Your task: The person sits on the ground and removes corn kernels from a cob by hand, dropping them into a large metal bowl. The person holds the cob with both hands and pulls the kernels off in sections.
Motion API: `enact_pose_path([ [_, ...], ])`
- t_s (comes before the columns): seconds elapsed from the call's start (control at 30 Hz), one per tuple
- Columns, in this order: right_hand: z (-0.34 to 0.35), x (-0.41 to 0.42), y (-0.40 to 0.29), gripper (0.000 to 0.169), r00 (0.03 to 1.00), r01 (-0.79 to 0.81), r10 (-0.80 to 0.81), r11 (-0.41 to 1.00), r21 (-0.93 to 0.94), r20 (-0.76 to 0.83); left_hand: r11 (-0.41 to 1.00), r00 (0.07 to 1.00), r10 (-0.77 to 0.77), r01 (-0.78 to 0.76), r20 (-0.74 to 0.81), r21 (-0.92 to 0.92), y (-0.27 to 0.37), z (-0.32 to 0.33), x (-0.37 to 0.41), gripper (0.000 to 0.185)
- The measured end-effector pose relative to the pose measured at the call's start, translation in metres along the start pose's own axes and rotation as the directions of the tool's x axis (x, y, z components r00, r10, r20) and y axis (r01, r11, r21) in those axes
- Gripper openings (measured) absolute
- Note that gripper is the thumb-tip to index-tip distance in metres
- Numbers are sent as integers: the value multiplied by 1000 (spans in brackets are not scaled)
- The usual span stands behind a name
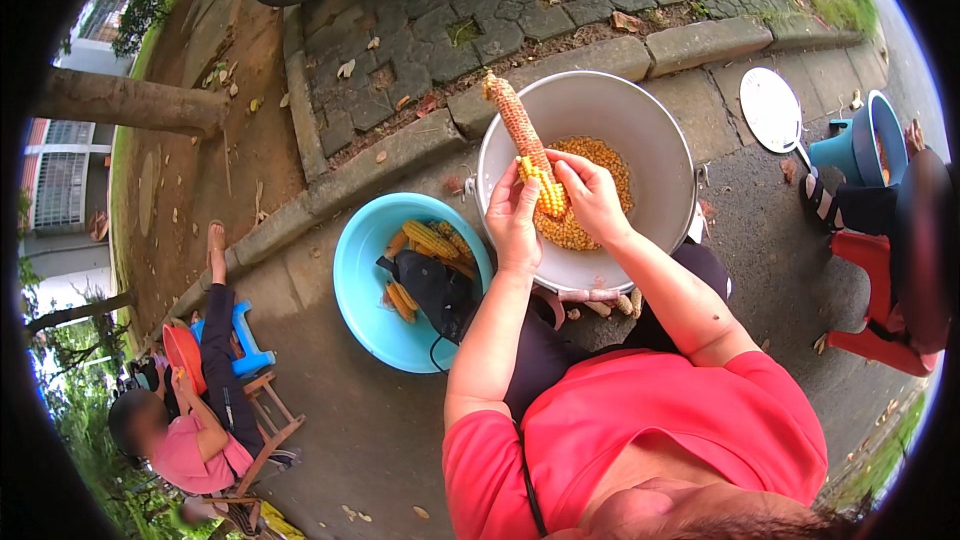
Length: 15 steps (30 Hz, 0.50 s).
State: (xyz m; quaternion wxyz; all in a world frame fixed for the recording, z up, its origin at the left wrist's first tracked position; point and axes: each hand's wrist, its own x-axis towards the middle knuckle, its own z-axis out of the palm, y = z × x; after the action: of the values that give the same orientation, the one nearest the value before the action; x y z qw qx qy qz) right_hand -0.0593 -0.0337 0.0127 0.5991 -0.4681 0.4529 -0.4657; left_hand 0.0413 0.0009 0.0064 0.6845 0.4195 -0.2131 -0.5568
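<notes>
Both my hands are on one corn cob (523, 133), held tilted above a large metal pot (660, 139). Its upper length is stripped to the bare reddish core, while yellow kernels still cover the lower end. My left hand (517, 221) grips the kernel-covered part from the left. On the right side, the fingers of my right hand (592, 191) press at the kernels near the lower end. Loose corn kernels (600, 157) lie in a heap on the pot's bottom, partly hidden by my hands.
Left of the pot, a light blue basin (360, 277) holds several corn cobs (431, 238) and a black bag (431, 285). Stripped cobs (624, 304) lie below the pot. A stone curb (390, 146) runs behind. Seated people (202, 442) are on both sides, one on a red stool (862, 292).
</notes>
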Motion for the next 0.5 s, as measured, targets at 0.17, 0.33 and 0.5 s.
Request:
enact_pose_path([
  [0.17,-6,4,5,25,974,-226,215,941,254,70,999,1000,-16,16,3,-30,3,2,-1,35],
  [0.33,-10,6,9,29,978,-202,179,936,287,103,997,1000,-9,8,-13,-78,2,2,1,37],
  [0.5,-4,1,-3,34,985,-103,77,981,166,156,1000,1000,4,-4,-24,1,2,-1,2,34],
])
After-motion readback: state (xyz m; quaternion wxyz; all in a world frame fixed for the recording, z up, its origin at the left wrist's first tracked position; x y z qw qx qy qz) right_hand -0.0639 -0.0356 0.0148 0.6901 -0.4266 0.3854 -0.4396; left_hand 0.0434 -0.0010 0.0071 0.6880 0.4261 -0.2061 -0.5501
